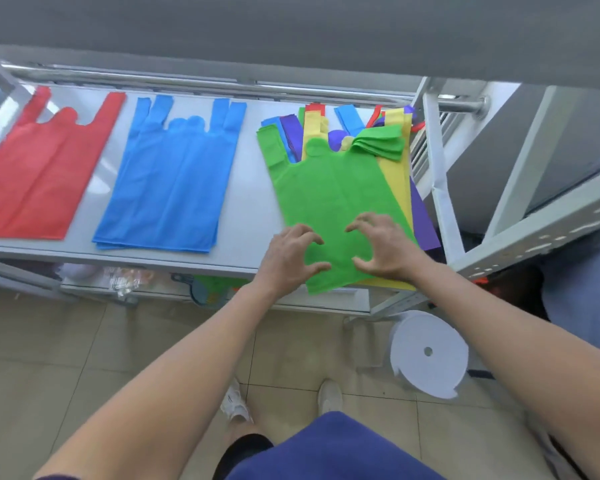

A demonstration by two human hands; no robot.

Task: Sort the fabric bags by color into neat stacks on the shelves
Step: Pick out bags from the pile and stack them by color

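Note:
A green fabric bag point(329, 195) lies flat on top of a mixed pile point(395, 133) of yellow, purple, blue and red bags at the right end of the shelf point(250, 209). My left hand point(290, 258) and my right hand point(378, 247) sit side by side on the green bag's near end. Their fingers are bent like claws, and fingertips and thumbs touch the fabric, which stays flat and unbunched. A stack of red bags point(39, 171) lies at the left of the shelf, and a stack of blue bags point(174, 178) lies in the middle.
A metal rail point(201, 77) runs along the shelf's back, and a white upright post point(437, 174) stands to the right of the pile. A lower shelf holds small items point(125, 278). A white round stool point(428, 353) stands on the tiled floor at the right.

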